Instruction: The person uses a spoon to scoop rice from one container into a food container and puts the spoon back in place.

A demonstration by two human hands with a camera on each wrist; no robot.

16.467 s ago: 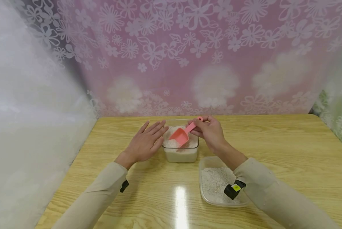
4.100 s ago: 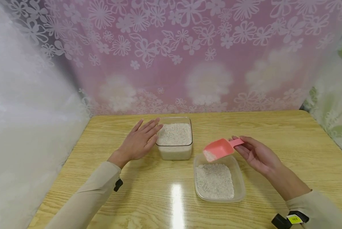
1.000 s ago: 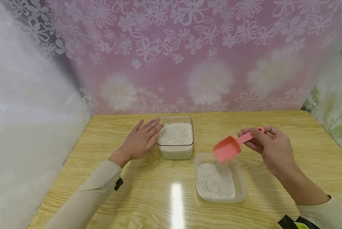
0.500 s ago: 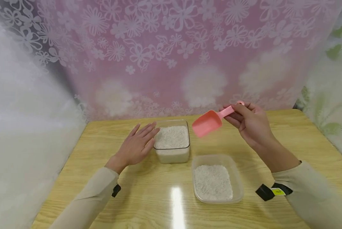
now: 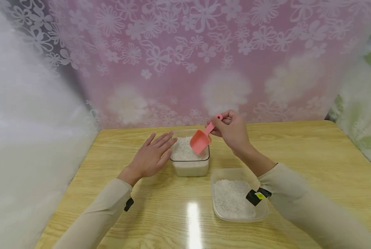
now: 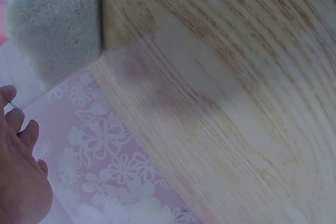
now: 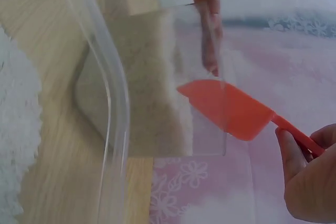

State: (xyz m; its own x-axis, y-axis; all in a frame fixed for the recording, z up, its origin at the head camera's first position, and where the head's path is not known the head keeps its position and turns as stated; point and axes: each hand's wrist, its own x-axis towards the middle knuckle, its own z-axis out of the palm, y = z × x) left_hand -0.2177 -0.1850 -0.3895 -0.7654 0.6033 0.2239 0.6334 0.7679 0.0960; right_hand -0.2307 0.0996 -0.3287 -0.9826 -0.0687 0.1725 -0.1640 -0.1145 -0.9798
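Observation:
A clear square container (image 5: 190, 168) filled with whitish grains (image 5: 185, 147), likely rice, stands toward the back of the table. My left hand (image 5: 151, 155) lies against its left rim with fingers straight. My right hand (image 5: 233, 133) grips the handle of a pink scoop (image 5: 199, 141), whose bowl tilts down into the container's opening. In the right wrist view the scoop (image 7: 231, 108) has its tip at the grain surface, seen through the clear wall. Nearer, to the right, sits a lower plastic container (image 5: 218, 216) with more grains (image 5: 233, 199), partly covered by my right wrist strap.
The wooden table (image 5: 142, 214) carries both containers. A pink flowered curtain (image 5: 173, 86) hangs behind its back edge, with pale sheets at the left and right sides. Black wrist cameras (image 5: 253, 197) are strapped to both sleeves.
From above the near container, my right hand has swung left and back with the scoop, which now dips into the far container. My left hand stays at the rim.

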